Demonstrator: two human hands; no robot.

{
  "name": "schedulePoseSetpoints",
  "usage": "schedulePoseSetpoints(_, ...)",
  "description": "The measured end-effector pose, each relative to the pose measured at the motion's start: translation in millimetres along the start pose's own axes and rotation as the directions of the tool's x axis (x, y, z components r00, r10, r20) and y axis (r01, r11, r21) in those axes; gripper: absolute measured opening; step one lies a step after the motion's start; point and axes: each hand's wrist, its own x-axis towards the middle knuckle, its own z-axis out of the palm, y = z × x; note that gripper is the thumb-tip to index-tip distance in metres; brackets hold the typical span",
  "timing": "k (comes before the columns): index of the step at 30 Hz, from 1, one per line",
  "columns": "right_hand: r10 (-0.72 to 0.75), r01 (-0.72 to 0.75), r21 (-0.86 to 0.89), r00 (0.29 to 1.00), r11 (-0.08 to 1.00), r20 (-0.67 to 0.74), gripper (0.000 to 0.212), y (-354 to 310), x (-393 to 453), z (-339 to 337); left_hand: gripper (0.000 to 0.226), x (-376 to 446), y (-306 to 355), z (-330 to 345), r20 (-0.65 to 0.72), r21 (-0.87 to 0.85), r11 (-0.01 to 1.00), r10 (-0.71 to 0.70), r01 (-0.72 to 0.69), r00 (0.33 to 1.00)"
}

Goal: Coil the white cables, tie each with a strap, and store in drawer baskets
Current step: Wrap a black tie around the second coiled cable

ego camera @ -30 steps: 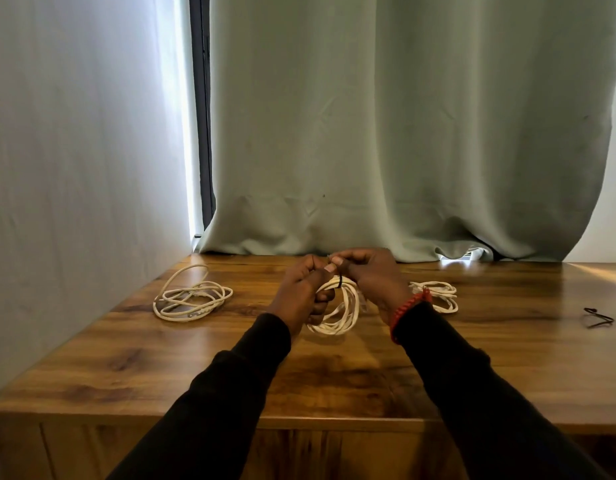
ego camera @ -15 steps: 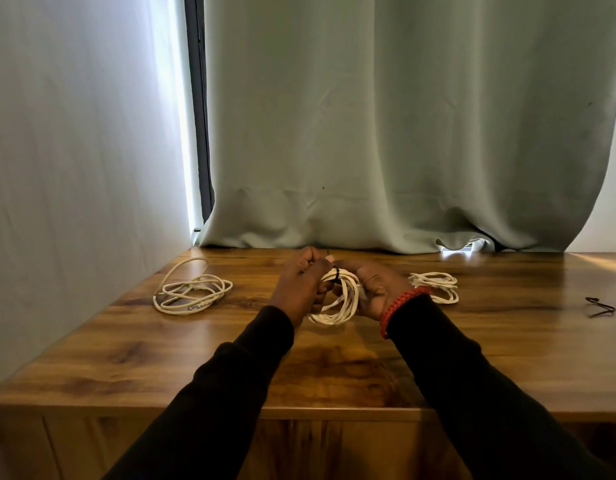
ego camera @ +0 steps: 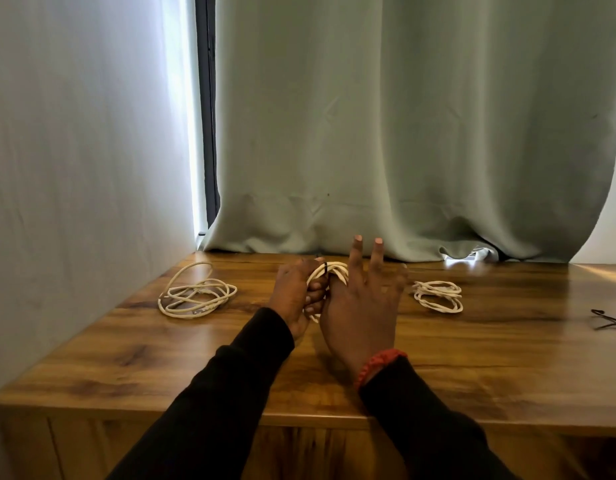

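Note:
At the middle of the wooden tabletop [ego camera: 490,362] my left hand [ego camera: 292,292] grips a coiled white cable [ego camera: 336,269] with a thin black strap [ego camera: 325,268] looped round its top. Right beside it, my right hand [ego camera: 363,306] shows its back to the camera. Its thumb side meets the coil while the other fingers point straight up, and it hides most of the coil. A loosely looped white cable [ego camera: 195,296] lies to the left. A tighter white coil [ego camera: 438,296] lies to the right.
A spare black strap [ego camera: 606,320] lies near the right edge of the tabletop. A grey-green curtain [ego camera: 403,133] hangs along the back edge and a white wall [ego camera: 74,168] bounds the left side. Drawer fronts [ego camera: 92,448] show under the front edge.
My right hand has spread out, its fingers now standing straight up instead of curling over the coil. The coil has stayed between both hands, and the view has tilted down slightly.

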Motion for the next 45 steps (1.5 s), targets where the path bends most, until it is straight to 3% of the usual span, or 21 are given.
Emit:
schedulePoseSetpoints(3, 0.042, -0.047, 0.063, 0.995, 0.997, 0.091, 0.033, -2, 5, 3, 0.031, 0, 1, -1, 0.028, -0.073, 0.996, -0.052, 0.053, 0.998)
schedulePoseSetpoints(8, 0.089, -0.165, 0.33, 0.968, 0.929, 0.233, 0.036, -5, 12, 1, 0.032, 3, 2, -4, 0.014, -0.077, 0.993, -0.084, 0.085, 0.996)
schedulePoseSetpoints(13, 0.049, -0.078, 0.207, 0.989, 0.975, 0.143, 0.032, -3, -2, -1, 0.029, 0, 2, -2, 0.019, 0.024, 1.0, 0.008, -0.009, 1.0)
schedulePoseSetpoints(17, 0.027, -0.006, 0.182, 0.993, 0.983, -0.114, 0.017, -3, -9, 1, 0.025, -2, 1, -1, -0.003, 0.062, 0.996, 0.057, -0.056, 0.998)
schedulePoseSetpoints(19, 0.038, 0.018, 0.258, 0.977, 0.966, -0.208, 0.019, -3, -7, 4, 0.025, -2, 1, -2, -0.017, 0.102, 0.992, 0.08, -0.078, 0.997)
schedulePoseSetpoints(25, 0.219, -0.011, 0.641, 0.944, 0.767, -0.246, 0.014, 4, 5, 11, 0.019, -4, -3, 3, -0.049, 0.251, 0.957, 0.163, -0.146, 0.985)
schedulePoseSetpoints(33, 0.174, 0.074, 0.589, 0.92, 0.804, -0.352, 0.019, 15, 19, 23, 0.009, -4, -6, 4, 0.005, 0.206, 0.976, 0.075, -0.075, 0.997)
schedulePoseSetpoints(41, 0.103, 0.093, 0.584, 0.95, 0.806, -0.294, 0.006, 14, 18, 25, 0.019, -5, -3, 4, -0.022, 0.119, 0.99, 0.081, -0.078, 0.996)
schedulePoseSetpoints(45, 0.255, -0.023, 0.696, 0.939, 0.718, -0.232, 0.006, 11, 19, 27, 0.016, -3, -7, 3, -0.008, 0.158, 0.982, 0.102, -0.099, 0.995)
